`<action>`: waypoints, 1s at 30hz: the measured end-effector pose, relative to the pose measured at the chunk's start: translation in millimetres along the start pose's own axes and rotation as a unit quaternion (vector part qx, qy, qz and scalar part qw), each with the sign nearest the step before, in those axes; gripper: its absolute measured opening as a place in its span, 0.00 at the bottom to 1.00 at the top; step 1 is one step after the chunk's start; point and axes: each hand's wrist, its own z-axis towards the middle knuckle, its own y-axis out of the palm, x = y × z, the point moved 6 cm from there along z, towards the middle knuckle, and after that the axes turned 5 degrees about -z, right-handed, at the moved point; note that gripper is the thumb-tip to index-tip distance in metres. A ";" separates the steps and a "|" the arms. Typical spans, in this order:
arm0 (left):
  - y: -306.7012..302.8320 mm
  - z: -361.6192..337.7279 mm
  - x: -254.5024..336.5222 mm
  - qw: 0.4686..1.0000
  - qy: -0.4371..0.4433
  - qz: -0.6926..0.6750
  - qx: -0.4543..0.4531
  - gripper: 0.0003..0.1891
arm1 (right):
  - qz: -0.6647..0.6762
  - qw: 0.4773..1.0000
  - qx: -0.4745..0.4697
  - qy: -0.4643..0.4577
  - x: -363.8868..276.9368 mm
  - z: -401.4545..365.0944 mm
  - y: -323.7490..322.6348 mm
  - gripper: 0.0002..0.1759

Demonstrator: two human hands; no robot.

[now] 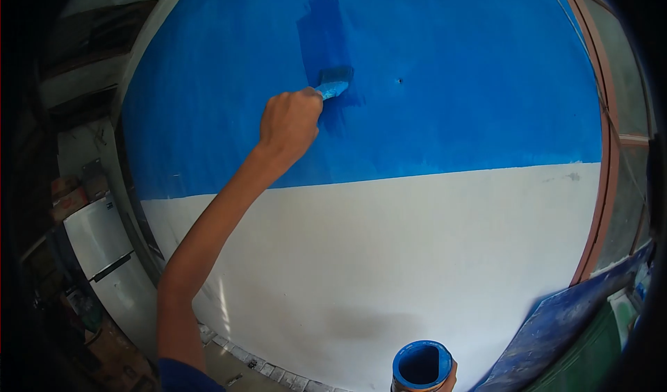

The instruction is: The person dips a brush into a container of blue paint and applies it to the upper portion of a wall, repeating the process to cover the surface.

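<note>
Raised in front of the wall, my left hand [290,122] is closed round the handle of a paintbrush [333,87]. The brush's bristles touch the blue upper part of the wall [472,79], at the bottom of a darker blue patch of paint [323,37]. At the bottom edge of the view, my right hand [450,379] holds a paint can [422,365] with a blue rim and a dark inside. Only a small part of that hand shows, at the can's right side.
Below the blue, the wall's lower part [389,246] is white. A white refrigerator [104,246] stands at the left. At the right are a brown-framed window [606,183] and a blue-stained board [556,329] leaning low, beside something green [590,350].
</note>
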 end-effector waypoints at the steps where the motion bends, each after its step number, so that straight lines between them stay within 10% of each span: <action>1: 4.3 -10.0 5.1 1.000 0.002 -0.008 -0.022 0.17 | 0.001 1.000 -0.001 0.001 0.8 -1.2 0.4 0.65; 13: -78.3 68.1 -63.7 0.987 -0.118 -0.006 0.111 0.15 | 0.028 0.997 -0.070 0.031 -57.1 12.1 5.2 0.64; 21: -44.5 134.5 -85.1 0.979 -0.200 -0.019 0.027 0.15 | -0.003 1.000 -0.002 -0.028 -12.2 -7.6 -10.6 0.63; 30: -18.3 47.8 -31.9 0.977 -0.161 -0.131 -0.049 0.12 | 0.092 0.995 -0.021 0.001 4.7 -15.2 -8.5 0.61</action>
